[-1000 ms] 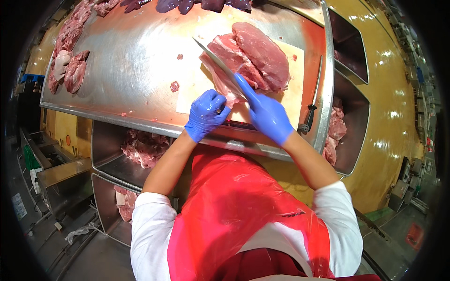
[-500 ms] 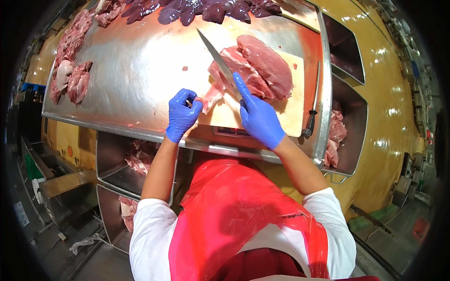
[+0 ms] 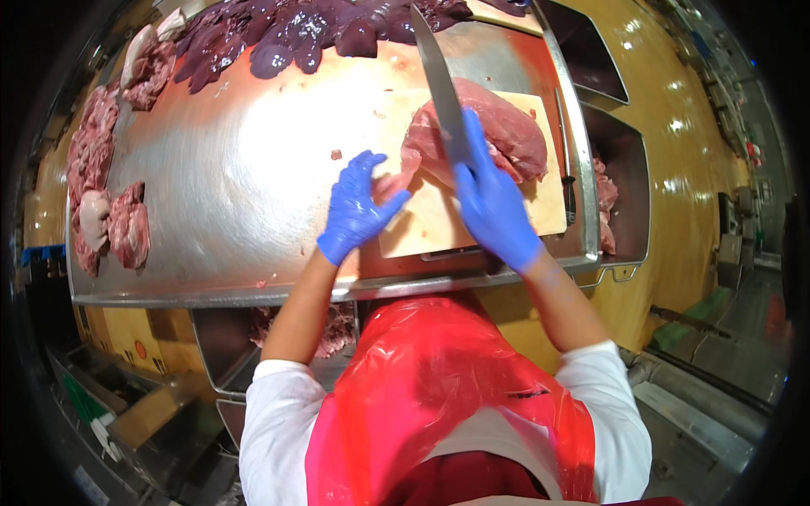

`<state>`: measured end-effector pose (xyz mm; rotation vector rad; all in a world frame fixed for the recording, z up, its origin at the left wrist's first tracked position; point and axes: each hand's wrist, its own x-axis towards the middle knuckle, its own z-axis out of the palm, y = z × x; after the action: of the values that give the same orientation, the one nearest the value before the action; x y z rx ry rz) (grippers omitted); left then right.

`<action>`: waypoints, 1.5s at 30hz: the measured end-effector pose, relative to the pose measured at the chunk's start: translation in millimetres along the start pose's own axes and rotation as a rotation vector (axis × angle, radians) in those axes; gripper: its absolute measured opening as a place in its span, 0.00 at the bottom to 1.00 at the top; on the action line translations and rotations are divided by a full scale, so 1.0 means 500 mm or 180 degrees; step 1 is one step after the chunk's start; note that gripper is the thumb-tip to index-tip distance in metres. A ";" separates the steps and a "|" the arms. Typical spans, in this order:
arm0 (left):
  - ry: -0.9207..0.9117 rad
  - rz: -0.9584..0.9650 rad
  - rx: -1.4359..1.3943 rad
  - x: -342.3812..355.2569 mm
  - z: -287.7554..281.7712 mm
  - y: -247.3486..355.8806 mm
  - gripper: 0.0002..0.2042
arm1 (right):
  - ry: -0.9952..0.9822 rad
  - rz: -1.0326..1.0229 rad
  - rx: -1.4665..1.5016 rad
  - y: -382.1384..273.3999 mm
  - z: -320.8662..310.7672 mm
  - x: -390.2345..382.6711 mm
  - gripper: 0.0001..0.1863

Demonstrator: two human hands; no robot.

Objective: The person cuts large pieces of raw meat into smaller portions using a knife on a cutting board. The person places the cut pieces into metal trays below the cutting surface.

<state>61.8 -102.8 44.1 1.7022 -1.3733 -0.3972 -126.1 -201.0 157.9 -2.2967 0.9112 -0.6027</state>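
Note:
In a blue glove, my right hand (image 3: pixel 496 202) is closed round the handle of a long knife (image 3: pixel 439 88). The broad blade points away from me and passes over the left part of a large piece of raw meat (image 3: pixel 498 126). That meat rests on a pale cutting board (image 3: pixel 413 234). My left hand (image 3: pixel 354 207), also gloved in blue, has its fingers apart at the board's left edge. Between its thumb and fingers lies a loose strip of meat (image 3: pixel 396 180) that hangs from the large piece; no firm grip shows.
Dark livers (image 3: pixel 287 38) cover the table's far edge. Meat trimmings (image 3: pixel 93 126) lie along the left side of the steel table (image 3: pixel 194 219). A sharpening steel (image 3: pixel 569 198) sits right of the board. Metal bins (image 3: pixel 629 185) with meat stand beyond the right edge and below the front edge (image 3: pixel 224 346).
My left hand has gone from a closed pinch on the meat strip to spread fingers. The knife has swung more upright and moved right. The whole view has shifted.

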 end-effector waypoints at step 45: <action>0.0855 -0.3019 0.1216 -0.729 -0.149 -0.145 0.29 | -0.0017 0.1029 0.2463 0.389 -0.215 0.135 0.12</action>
<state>37.2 257.8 -70.6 2.5637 -0.3800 -0.4072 -234.2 -403.2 119.4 -1.4299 0.8299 -0.6573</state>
